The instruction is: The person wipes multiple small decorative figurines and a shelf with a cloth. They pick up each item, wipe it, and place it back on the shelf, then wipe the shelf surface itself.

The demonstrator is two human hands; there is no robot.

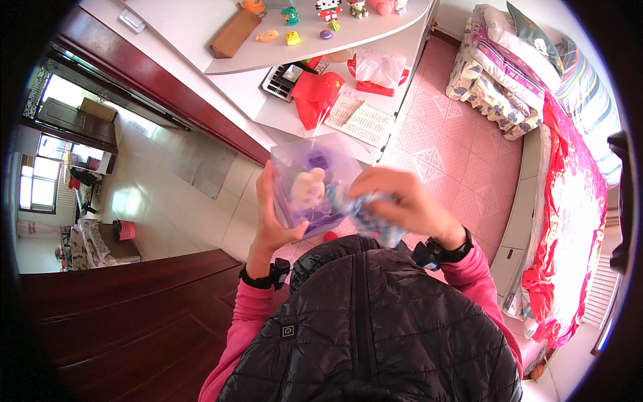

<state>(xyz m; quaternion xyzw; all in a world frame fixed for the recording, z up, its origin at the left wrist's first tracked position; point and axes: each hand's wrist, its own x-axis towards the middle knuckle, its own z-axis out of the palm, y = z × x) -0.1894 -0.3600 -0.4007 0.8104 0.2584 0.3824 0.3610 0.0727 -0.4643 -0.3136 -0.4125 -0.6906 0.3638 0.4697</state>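
Observation:
A clear plastic gift box (pixel 321 145) with purple parts is held up in front of me, a cream-coloured figure (pixel 308 189) showing through its wall. My left hand (pixel 274 213) grips the box at its left side, fingers upright along it and thumb at the lower front. Bunched in my right hand (pixel 402 201) is a blue and white patterned cloth (pixel 379 221), blurred, at the right side of the box. Whether the cloth touches the box is not clear. Thin pale strings run up from the top of the box.
Beyond the box, a white desk (pixel 281 118) holds a red flag (pixel 316 95), an open notebook (pixel 360 119) and a red tissue holder (pixel 374 88). Small figures stand on the shelf (pixel 351 47) above. A dark red door (pixel 140 311) is at lower left, a bed (pixel 567 236) at right.

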